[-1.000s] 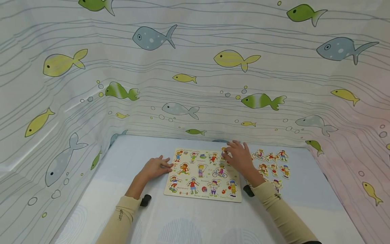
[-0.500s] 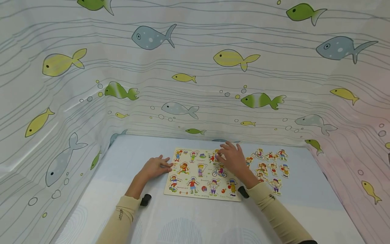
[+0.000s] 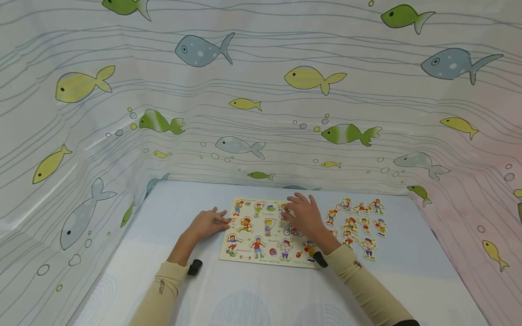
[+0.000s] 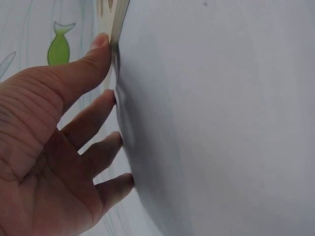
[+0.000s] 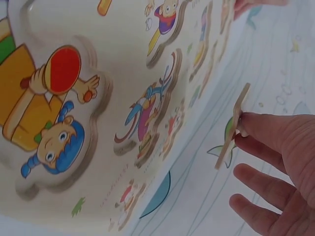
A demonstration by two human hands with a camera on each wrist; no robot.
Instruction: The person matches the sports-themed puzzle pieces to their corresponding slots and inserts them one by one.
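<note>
My left hand [image 3: 207, 224] lies beside the left edge of a cream wooden puzzle board [image 3: 254, 233]. In the left wrist view, its thumb [image 4: 96, 56] touches the board's edge and the other fingertips meet the tabletop. My right hand [image 3: 303, 222] is over the board's upper right part. It pinches a flat wooden puzzle piece [image 5: 227, 147] by its small knob, between thumb and finger. The piece is held clear of the board and seen edge-on in the right wrist view, so most of its picture is hidden there. Colourful sports figures fill the board's recesses.
Several loose puzzle pieces lie right of the board, among them a cyclist [image 3: 345, 206] and a baseball player [image 3: 369, 249]. A pale tablecloth [image 3: 212, 299] covers the table. Fish-patterned sheeting [image 3: 273, 127] stands behind and at both sides.
My right hand has moved left across the board's top right with the puzzle piece, uncovering more of the loose pieces. The left hand has stayed in place.
</note>
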